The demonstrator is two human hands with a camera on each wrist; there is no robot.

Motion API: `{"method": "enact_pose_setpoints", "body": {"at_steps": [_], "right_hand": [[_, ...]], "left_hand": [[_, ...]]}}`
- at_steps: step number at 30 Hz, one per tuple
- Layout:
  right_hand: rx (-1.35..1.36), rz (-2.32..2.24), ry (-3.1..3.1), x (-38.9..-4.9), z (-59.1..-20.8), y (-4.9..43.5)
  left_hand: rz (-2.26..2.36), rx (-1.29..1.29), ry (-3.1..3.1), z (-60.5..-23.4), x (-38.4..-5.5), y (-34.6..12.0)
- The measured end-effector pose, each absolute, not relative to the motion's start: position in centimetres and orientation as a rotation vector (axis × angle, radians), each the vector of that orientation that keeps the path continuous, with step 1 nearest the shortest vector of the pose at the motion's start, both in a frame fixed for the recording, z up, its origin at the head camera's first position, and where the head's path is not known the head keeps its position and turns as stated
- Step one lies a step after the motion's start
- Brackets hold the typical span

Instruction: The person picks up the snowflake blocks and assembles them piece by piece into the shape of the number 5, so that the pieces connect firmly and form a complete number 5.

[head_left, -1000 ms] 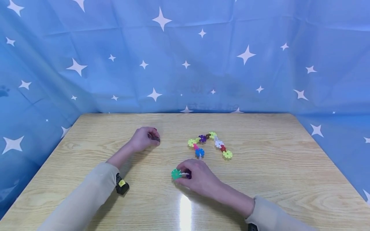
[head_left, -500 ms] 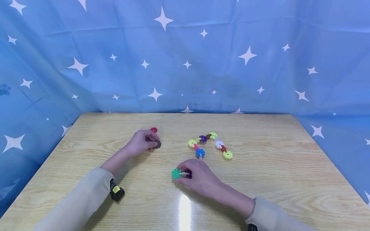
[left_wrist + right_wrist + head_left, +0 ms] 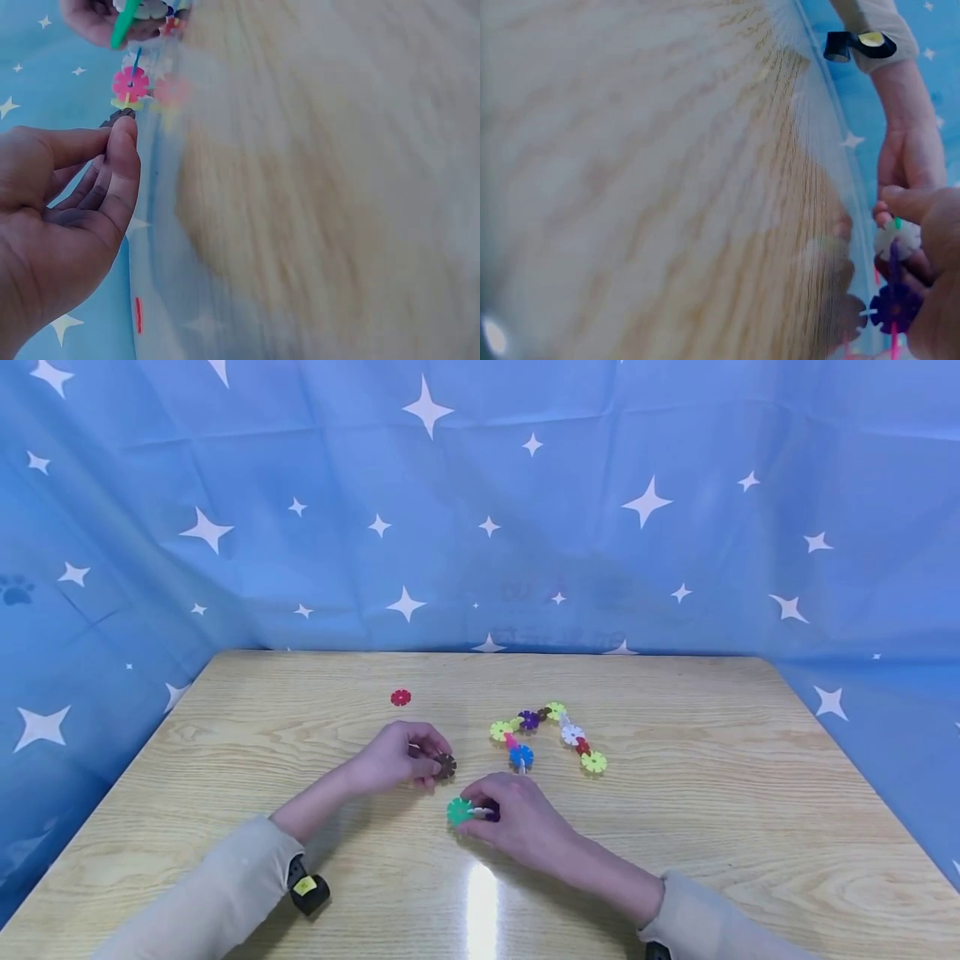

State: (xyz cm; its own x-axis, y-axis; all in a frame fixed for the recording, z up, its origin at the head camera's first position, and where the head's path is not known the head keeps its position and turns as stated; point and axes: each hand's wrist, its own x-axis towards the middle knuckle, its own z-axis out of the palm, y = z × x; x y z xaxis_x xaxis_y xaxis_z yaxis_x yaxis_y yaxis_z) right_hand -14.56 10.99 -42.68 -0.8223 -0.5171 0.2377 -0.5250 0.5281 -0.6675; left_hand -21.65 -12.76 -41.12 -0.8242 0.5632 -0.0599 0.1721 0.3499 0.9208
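My left hand (image 3: 393, 762) pinches a dark brown notched plastic disc (image 3: 447, 766) between thumb and fingertips; in the left wrist view the same brown disc (image 3: 120, 116) pokes out past the fingertips. Close by on the right, my right hand (image 3: 517, 818) grips one end of a chain of interlocked snowflake discs. A green disc (image 3: 458, 812) sticks out from its fingers at that end. In the right wrist view a white disc (image 3: 897, 240) and a purple disc (image 3: 894, 309) show beside the fingers. Part of the chain is hidden by the right hand.
The chain's far part bends across the wooden table (image 3: 705, 793), past a blue disc (image 3: 521, 756) to a yellow-green disc (image 3: 594, 762). One loose red disc (image 3: 401, 697) lies toward the back. Behind the table hangs a blue star-patterned cloth (image 3: 337, 468).
The left hand has moved right and nearer with the brown disc, toward the green disc, uncovering the red disc. The right hand has held its place.
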Motion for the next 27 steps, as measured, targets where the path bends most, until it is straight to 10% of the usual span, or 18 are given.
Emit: {"method": "enact_pose_setpoints", "body": {"at_steps": [27], "right_hand": [[0.853,1.242,-2.762,-14.7,-42.3,10.9]], "left_hand": [[1.504,0.702,2.062,-40.9,-18.8,-13.8]]}}
